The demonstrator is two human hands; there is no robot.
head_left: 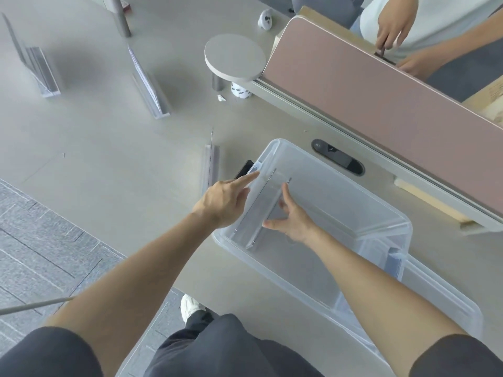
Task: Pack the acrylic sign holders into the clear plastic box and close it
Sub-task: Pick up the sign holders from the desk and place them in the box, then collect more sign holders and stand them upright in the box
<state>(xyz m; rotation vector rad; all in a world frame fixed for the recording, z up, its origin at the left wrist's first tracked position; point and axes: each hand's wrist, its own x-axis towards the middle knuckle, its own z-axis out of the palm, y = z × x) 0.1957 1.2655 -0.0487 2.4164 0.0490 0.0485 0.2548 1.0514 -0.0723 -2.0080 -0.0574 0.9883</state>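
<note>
While both hands are reaching into the clear plastic box (351, 213), two sign holders are standing inside it against its left wall. The outer sign holder (249, 210) is lying closest to that wall; the inner sign holder (270, 210) is standing just beside it, toward the box's middle. Three more holders are waiting on the table (109, 159) outside the box: the near sign holder (211, 164) is lying just beyond the box's far-left corner, the middle sign holder (148, 83) is standing well beyond that, and the far-left sign holder (40, 69) is sitting well apart from the box at the table's left side. It looks like several stacked pieces, though the count cannot be told.

The left hand (226, 202) is crossing over the box's left rim, palm down, index finger extended toward the far-left corner and the other fingers loosely curled; it is gripping nothing. The right hand (292, 219) is resting inside the box with fingers spread, fingertips (284, 187) touching the upper edge of the inner sign holder and thumb pressing low against its face, steadying it without closing around it.

One lid (446, 289) is lying partly under the box's near-right end. One dark phone (243, 168) is lying just outside the box's far-left corner.
</note>
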